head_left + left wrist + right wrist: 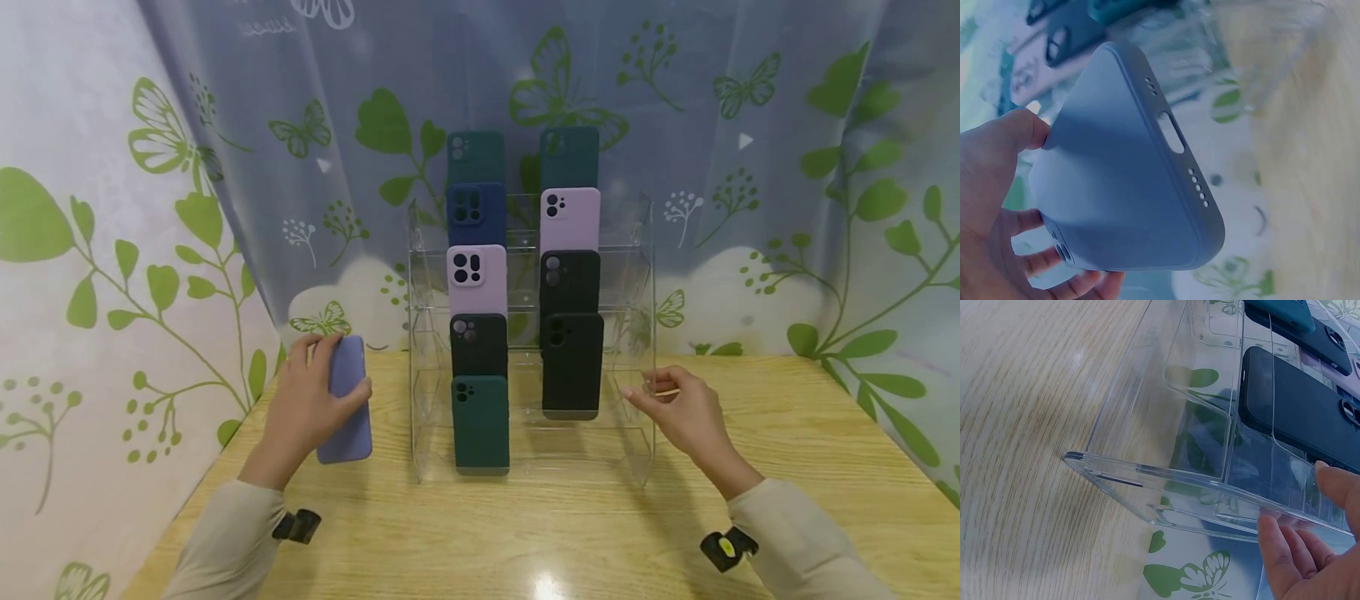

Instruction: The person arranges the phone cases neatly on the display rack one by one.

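On the left, my left hand point(307, 400) grips a lavender-blue phone case point(351, 417) by its sides, thumb on one edge and fingers on the other. The left wrist view shows the case's back point(1110, 169) and its charging-port cutout. A clear stepped display rack point(525, 457) stands in the middle of the table. At its right side, my right hand point(690, 412) pinches the side panel point(1197, 481), with the thumb on the inner face and the fingers outside. A black case point(573, 367) is the nearest one to that hand.
Two columns of phone cases stand on the rack. A green case point(481, 425) is at the front of the left column; a lilac case point(570, 218) stands high in the right one. The wood-grain table point(480, 542) meets a butterfly-patterned curtain point(480, 50) behind.
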{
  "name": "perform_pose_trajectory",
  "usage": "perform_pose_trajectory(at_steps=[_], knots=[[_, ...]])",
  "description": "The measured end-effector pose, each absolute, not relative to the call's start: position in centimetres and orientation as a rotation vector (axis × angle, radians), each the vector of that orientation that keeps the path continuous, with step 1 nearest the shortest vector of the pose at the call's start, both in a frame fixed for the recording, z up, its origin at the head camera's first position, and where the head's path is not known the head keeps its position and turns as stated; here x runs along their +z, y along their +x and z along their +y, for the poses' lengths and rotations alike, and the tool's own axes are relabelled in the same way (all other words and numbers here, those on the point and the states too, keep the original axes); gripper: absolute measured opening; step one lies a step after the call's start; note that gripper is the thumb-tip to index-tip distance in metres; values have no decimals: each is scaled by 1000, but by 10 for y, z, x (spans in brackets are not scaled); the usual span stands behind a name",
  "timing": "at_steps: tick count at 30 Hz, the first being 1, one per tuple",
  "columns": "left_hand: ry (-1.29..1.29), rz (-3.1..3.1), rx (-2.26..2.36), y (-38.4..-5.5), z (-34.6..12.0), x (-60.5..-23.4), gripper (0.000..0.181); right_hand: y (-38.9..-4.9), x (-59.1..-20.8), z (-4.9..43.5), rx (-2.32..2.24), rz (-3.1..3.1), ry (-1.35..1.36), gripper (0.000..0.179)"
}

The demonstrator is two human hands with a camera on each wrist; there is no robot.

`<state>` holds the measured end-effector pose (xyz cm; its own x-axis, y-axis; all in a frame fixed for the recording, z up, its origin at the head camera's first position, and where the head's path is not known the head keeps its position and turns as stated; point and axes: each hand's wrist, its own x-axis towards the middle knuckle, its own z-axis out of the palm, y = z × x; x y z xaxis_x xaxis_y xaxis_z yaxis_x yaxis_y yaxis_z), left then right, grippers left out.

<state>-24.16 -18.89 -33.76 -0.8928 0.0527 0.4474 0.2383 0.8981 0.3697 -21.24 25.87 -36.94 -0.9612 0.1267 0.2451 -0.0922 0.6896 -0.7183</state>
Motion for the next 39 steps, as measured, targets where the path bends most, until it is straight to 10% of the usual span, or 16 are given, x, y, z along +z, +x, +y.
perform_pose_trajectory(at_steps=[39], knots=[[-580, -2110, -878, -200, -17, -302, 71, -212, -369, 259, 1148, -2616, -31, 59]])
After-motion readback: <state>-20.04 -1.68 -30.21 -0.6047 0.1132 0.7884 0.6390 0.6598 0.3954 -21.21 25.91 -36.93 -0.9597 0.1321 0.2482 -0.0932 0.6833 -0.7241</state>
